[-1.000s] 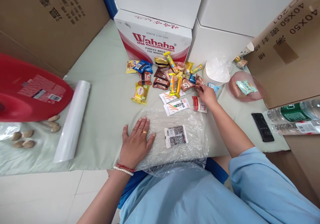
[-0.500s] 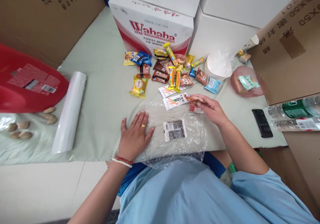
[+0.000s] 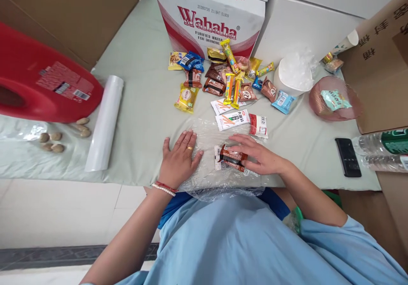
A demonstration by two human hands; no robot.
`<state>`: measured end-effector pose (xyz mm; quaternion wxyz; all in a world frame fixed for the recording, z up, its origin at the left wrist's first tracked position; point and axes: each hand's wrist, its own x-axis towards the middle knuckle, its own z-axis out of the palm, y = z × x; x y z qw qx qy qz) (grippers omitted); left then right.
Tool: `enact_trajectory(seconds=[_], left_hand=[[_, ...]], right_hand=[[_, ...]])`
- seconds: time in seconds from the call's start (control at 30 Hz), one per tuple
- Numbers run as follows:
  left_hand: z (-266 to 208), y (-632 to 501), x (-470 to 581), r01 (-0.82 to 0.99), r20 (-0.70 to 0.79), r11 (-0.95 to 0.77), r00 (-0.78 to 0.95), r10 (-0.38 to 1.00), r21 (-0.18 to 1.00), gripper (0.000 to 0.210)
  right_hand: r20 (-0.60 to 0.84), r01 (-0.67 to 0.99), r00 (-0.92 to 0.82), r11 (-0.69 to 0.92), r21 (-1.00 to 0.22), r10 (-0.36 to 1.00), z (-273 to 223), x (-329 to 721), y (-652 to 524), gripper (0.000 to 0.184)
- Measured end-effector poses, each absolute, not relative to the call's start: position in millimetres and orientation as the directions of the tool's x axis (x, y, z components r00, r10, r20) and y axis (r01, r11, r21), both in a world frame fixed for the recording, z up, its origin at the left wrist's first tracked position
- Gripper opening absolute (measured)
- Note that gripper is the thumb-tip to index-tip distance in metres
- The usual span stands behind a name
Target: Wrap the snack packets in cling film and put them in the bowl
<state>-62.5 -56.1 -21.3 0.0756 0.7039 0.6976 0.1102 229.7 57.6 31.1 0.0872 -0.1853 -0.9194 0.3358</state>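
My left hand (image 3: 180, 159) lies flat, fingers stretched, on a sheet of clear plastic film (image 3: 204, 176) at the table's front edge. A brown wrapped snack (image 3: 232, 158) is between the fingers and thumb of my right hand (image 3: 256, 155), on top of a small white-and-black packet (image 3: 218, 156). That packet rests on the film and is now mostly covered. Just beyond my right hand are a red-and-white packet (image 3: 259, 125) and a white snack stick packet (image 3: 232, 119), which touches the film's far edge.
Several wrapped snacks (image 3: 214, 86) are heaped before a Wahaba-style water carton (image 3: 210, 26). On the right are a white bowl (image 3: 288, 79), a pink dish (image 3: 318, 115), a phone (image 3: 348, 157) and bottles (image 3: 376, 142). A film roll (image 3: 105, 123), walnut-like lumps (image 3: 55, 136) and a red jug (image 3: 47, 77) stand left.
My right hand has brought the brown snack down and toward me, from beside the stick packets onto the small packet. The left hand stays on the film; the camera view has shifted.
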Motion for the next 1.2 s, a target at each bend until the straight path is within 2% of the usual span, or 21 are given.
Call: enact_trajectory(seconds=[0.1,0.2,0.33,0.47,0.57,0.67,0.77,0.97,1.2], left_hand=[[-21.5,-55.9,-62.8,0.965,0.046,-0.014,0.002,0.999,0.261,0.065],[-21.9,-56.0,-63.3,0.966,0.043,-0.020,0.009,0.999,0.258,0.065],[-21.9,-56.2,-63.4,0.965,0.050,-0.022,0.010,0.999,0.260,0.065],[-21.8,-56.5,-63.5,0.965,0.050,-0.021,0.008,0.999,0.261,0.064],[-22.4,-56.8,-63.9,0.965,0.058,-0.025,0.010,0.998,0.261,0.064],[-23.1,-57.1,-64.1,0.964,0.074,-0.029,0.009,0.997,0.265,0.064],[-23.6,-57.2,-64.0,0.964,0.077,-0.029,0.008,0.997,0.266,0.064],[-23.6,-57.4,-63.7,0.966,0.077,-0.028,0.009,0.997,0.256,0.064],[-23.8,-56.4,-63.4,0.969,0.066,-0.026,0.010,0.998,0.247,0.064]], right_hand=[[-0.025,0.461,-0.842,0.696,-0.551,0.539,32.8,214.0,40.2,0.068],[-0.075,0.536,-0.820,0.718,-0.444,0.567,31.3,200.5,26.2,0.054],[0.011,0.448,-0.861,0.769,-0.456,0.509,29.0,196.4,23.8,0.044],[-0.033,0.425,-0.882,0.762,-0.489,0.471,21.9,197.7,27.7,0.044],[-0.039,0.429,-0.879,0.755,-0.496,0.474,15.8,198.2,26.7,0.044],[-0.039,0.449,-0.876,0.783,-0.431,0.481,12.0,198.0,22.1,0.054],[-0.040,0.482,-0.862,0.792,-0.375,0.506,10.1,196.5,17.9,0.051],[0.037,0.501,-0.822,0.752,-0.429,0.568,6.9,192.8,16.5,0.044],[0.010,0.505,-0.831,0.763,-0.402,0.556,0.1,195.5,14.1,0.050]])
